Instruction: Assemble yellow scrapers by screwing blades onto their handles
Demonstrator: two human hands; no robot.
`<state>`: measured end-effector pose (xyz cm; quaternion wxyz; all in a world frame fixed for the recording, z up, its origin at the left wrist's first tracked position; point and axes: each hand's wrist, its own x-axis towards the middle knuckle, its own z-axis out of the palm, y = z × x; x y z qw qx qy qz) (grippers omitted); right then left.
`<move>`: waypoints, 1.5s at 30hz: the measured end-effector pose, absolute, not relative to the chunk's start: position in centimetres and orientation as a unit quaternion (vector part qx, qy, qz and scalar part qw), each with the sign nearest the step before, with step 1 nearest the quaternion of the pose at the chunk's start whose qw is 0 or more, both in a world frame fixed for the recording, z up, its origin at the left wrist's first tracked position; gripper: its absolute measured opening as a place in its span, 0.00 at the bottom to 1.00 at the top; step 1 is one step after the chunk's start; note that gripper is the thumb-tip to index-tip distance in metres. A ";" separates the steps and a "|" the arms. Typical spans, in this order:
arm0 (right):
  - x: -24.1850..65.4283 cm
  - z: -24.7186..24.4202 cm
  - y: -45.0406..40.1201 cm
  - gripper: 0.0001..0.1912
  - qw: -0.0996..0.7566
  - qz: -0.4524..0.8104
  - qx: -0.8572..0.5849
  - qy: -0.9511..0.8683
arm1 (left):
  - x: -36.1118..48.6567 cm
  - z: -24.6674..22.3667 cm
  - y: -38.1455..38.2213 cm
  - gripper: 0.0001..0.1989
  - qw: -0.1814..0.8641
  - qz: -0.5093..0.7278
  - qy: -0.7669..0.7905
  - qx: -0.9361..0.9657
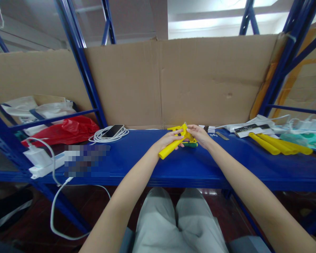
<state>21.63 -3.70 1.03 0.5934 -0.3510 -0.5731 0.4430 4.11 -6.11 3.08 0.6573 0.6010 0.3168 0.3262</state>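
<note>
A yellow plastic tool [171, 149] with a thick tubular handle and a wider, angular head is held above the blue shelf. My left hand [168, 140] is closed around it where handle and head meet, the handle end pointing down toward me. At the head, the fingers of my right hand [197, 133] pinch the upper right part; what exactly lies between the fingertips is hidden. Just below the hands, a green-and-yellow handle-like object [191, 144] lies on the shelf, partly covered. Beyond my right hand sit small black-and-white pieces [206, 128] and a flat grey metal strip [222, 136].
Several yellow handles [265, 144] lie at the right beside black-and-white packaging [250, 130]. To the left are a phone [114, 131] on a coiled white cable [97, 136], a red bag [65, 131] and a white power strip [48, 166]. Cardboard [200, 80] walls the back; blue posts [91, 80] flank it.
</note>
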 end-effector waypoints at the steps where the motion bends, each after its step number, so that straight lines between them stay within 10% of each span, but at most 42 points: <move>1: 21.7 1.0 -3.7 0.15 0.593 0.441 -0.353 -0.574 | 4.1 3.1 -6.2 0.33 0.658 0.325 0.315 0.601; 21: 22.3 0.5 -2.5 0.17 0.594 0.231 -0.422 -0.645 | 4.3 3.3 -5.8 0.32 0.658 0.401 0.311 0.557; 31: 24.7 0.3 -3.2 0.12 0.255 0.092 -0.488 -0.830 | 3.3 3.2 -3.9 0.29 0.614 0.531 0.389 0.435; 45: 25.4 0.5 -2.4 0.09 0.241 -0.054 -0.517 -0.820 | 3.5 3.3 -4.3 0.30 0.627 0.514 0.395 0.432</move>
